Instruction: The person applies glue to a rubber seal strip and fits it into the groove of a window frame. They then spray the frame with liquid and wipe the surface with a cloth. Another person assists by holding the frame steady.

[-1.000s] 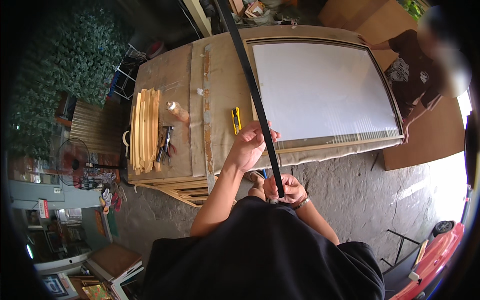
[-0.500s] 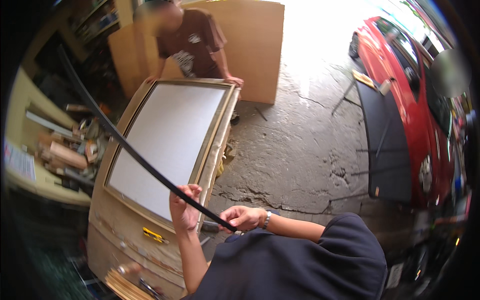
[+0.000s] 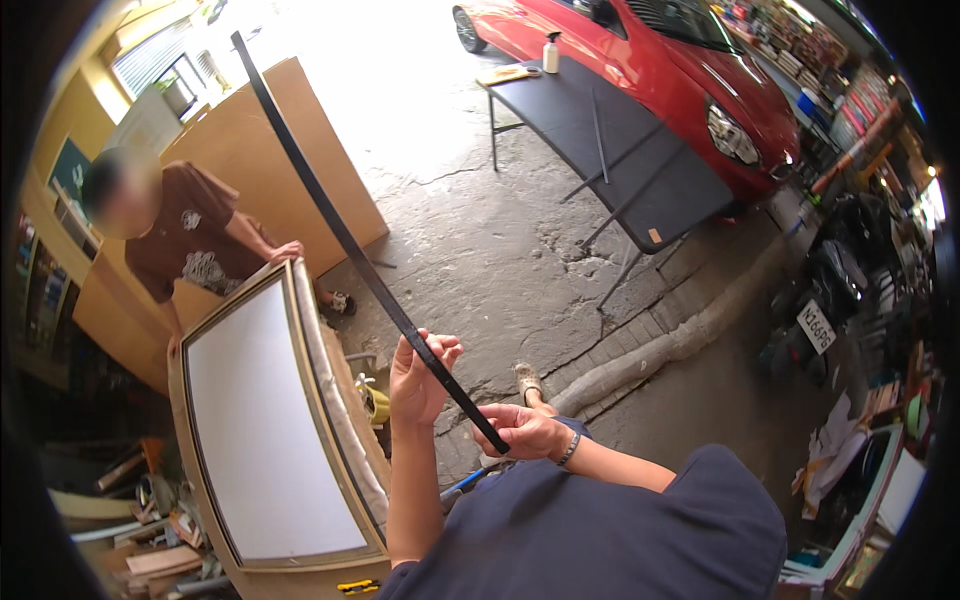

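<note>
A long, thin black strip (image 3: pixel 345 235), like a length of frame moulding, slants up and to the left in front of me. My left hand (image 3: pixel 415 385) is closed round it a little above its lower end. At that lower end, the fingers of my right hand (image 3: pixel 528 432) pinch the strip. To the left, a framed white panel (image 3: pixel 260 420) lies on a padded worktable (image 3: pixel 355 440). Below its near edge is a yellow utility knife (image 3: pixel 358 586), partly cut off by the picture's rim. Neither hand touches the panel.
A person in a brown shirt (image 3: pixel 200 235) rests both hands on the frame's far end. Behind leans a large brown board (image 3: pixel 310 160). A black folding table (image 3: pixel 660 180) with a spray bottle (image 3: pixel 551 54) stands beside a red car (image 3: pixel 690 90). Wood scraps (image 3: pixel 160 562) lie lower left.
My view has swung to the right, so the panel and person sit further left. The strip stays in both hands and now stands more steeply. The other person still holds the frame.
</note>
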{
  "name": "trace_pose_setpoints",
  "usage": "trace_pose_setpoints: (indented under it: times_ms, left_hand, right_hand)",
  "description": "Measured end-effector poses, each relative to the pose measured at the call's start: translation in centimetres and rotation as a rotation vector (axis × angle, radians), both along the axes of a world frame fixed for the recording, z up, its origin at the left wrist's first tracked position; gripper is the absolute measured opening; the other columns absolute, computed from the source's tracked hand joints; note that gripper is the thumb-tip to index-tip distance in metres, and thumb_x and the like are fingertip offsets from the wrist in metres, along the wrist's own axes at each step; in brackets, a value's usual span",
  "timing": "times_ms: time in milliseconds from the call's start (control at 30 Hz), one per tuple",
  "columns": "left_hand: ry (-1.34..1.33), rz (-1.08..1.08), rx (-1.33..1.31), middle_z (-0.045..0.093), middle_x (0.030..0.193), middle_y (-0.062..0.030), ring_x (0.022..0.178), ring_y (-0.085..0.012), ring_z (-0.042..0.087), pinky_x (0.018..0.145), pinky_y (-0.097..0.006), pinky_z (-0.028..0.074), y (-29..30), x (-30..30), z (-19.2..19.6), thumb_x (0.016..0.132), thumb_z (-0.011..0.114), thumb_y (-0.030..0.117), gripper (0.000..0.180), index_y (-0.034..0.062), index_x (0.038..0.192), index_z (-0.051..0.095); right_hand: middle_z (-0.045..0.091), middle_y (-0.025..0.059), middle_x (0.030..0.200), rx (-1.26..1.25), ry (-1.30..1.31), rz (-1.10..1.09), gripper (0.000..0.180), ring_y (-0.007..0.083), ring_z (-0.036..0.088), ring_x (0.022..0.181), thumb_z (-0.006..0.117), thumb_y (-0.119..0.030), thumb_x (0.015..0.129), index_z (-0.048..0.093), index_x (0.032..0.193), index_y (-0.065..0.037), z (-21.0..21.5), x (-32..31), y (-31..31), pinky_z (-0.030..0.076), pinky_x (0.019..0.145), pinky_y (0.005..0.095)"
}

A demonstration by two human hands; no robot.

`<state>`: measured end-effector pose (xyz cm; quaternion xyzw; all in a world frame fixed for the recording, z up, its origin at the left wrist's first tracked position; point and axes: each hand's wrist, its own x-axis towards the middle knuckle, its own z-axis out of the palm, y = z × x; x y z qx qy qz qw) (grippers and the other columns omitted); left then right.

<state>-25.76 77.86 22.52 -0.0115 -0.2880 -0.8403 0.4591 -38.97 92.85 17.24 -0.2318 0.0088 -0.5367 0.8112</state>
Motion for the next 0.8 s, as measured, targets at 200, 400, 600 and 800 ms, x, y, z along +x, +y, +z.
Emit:
trace_pose_setpoints:
  times_ms: [200, 400, 600, 800]
  left_hand:
    - [-0.034, -0.107, 0.096, 0.071, 0.111, -0.0097, 0.116, -0.0305, 0.063, 0.100, -0.046, 0.050, -5.9, -10.5, -1.7, 0.101, 0.059, 0.015, 0.028, 0.0113, 0.128, 0.063]
    - [-0.228, -0.072, 0.161, 0.069, 0.118, -0.0089, 0.114, -0.0268, 0.064, 0.097, -0.041, 0.050, -14.1, -20.8, -3.1, 0.103, 0.057, 0.026, 0.031, 0.0103, 0.129, 0.060]
    - [-0.607, 0.028, 0.343, 0.069, 0.113, -0.0017, 0.107, -0.0186, 0.065, 0.091, -0.037, 0.048, -19.5, -24.6, -10.6, 0.100, 0.062, 0.031, 0.027, 0.0145, 0.122, 0.064]
    - [-0.979, 0.249, 0.766, 0.065, 0.087, 0.0104, 0.089, -0.0140, 0.064, 0.081, -0.035, 0.044, -22.0, -17.8, -21.5, 0.094, 0.069, 0.044, 0.023, 0.0237, 0.105, 0.066]
  right_hand:
    - [0.049, 0.0023, 0.100, 0.010, -0.087, -0.140, 0.060, 0.0145, 0.043, 0.085, 0.059, -0.017, 0.101, 0.036, 0.156, -0.018, -1.3, -7.7, -4.6, 0.038, 0.075, 0.0283]
    - [0.053, 0.0060, 0.098, 0.035, -0.063, -0.251, 0.056, 0.0150, 0.043, 0.084, 0.055, -0.014, 0.102, 0.038, 0.155, -0.020, -2.0, -18.3, -13.5, 0.040, 0.075, 0.0285]
    - [0.060, 0.0111, 0.115, 0.137, -0.130, -0.368, 0.057, 0.0160, 0.058, 0.100, 0.057, -0.008, 0.101, 0.037, 0.154, -0.009, -5.0, -29.1, -20.9, 0.047, 0.088, 0.0309]
    - [0.062, 0.0132, 0.111, 0.247, -0.078, -0.574, 0.054, 0.0176, 0.059, 0.097, 0.055, -0.010, 0.102, 0.039, 0.154, -0.014, -8.9, -38.0, -28.1, 0.050, 0.082, 0.0301]
